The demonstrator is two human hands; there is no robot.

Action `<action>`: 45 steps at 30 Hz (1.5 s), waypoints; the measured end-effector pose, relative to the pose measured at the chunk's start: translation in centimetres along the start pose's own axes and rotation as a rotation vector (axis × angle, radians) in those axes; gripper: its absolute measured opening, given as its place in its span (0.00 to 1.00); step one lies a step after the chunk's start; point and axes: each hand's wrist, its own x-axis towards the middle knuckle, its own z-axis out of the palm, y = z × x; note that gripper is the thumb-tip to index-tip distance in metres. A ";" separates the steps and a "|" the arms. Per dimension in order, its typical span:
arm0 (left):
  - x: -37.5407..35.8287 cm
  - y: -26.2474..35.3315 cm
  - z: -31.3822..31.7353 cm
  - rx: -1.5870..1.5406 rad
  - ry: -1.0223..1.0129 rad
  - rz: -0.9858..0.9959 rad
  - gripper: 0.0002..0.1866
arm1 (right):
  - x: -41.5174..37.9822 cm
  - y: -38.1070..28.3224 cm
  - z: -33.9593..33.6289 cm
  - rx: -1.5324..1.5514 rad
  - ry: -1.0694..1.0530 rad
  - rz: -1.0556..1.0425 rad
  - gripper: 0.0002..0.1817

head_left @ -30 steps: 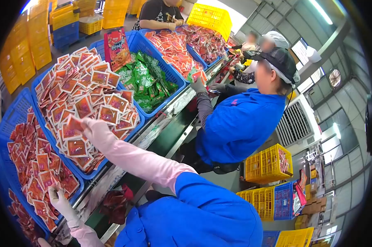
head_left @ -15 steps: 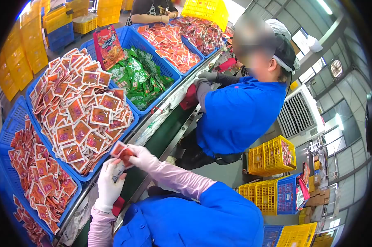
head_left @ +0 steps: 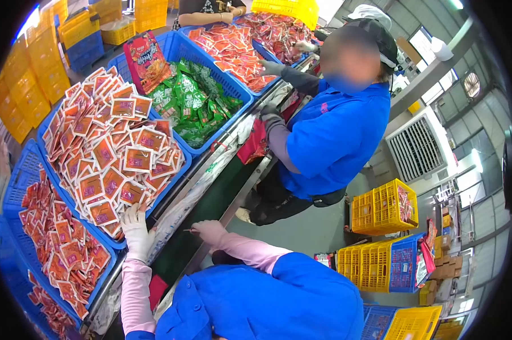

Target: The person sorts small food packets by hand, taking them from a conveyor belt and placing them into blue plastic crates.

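My left hand (head_left: 137, 233), in a white glove, reaches to the front corner of a blue crate (head_left: 185, 165) heaped with orange-brown sachets (head_left: 137, 160). Its fingers are apart and lie at the lowest sachets; no sachet shows lifted in them. Over the dark green conveyor belt (head_left: 179, 247), my right hand (head_left: 209, 231) is closed, pinching a thin item seen edge-on that looks like a sachet. A red pouch (head_left: 157, 290) lies on the belt beside my left forearm, partly hidden.
Blue crates with red sachets (head_left: 69, 252), green packets (head_left: 191, 105) and orange sachets (head_left: 225, 51) line the belt. A co-worker in blue (head_left: 341, 136) stands farther along, one hand at a crate, the other at a red pouch (head_left: 253, 141). Yellow crates (head_left: 383, 207) stand on the floor behind.
My left hand has moved from beside the right hand up to the crate's corner. My right hand has moved right and down, away from the crate. The co-worker's far hand has reached to a crate.
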 end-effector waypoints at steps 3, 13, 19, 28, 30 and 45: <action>-0.1 -0.1 -0.1 0.023 -0.015 -0.002 0.52 | 0.5 -0.1 -0.2 0.116 -0.023 0.127 0.07; 0.0 0.0 -0.5 0.011 -0.068 -0.013 0.53 | 0.6 0.2 0.5 0.075 0.044 0.093 0.08; -0.1 -0.3 -0.3 -0.012 -0.056 0.005 0.54 | 0.4 0.4 -0.2 0.204 0.040 0.072 0.12; 1.6 2.1 -3.2 0.080 -0.088 -0.036 0.39 | -3.9 -1.1 -4.6 0.614 0.273 0.037 0.19; 3.4 5.8 -4.7 0.003 0.120 0.080 0.29 | -5.1 -0.5 -6.1 0.827 0.370 0.015 0.20; 13.4 22.4 8.1 -0.042 -0.221 0.479 0.12 | -2.9 4.7 -20.4 0.670 0.854 0.028 0.14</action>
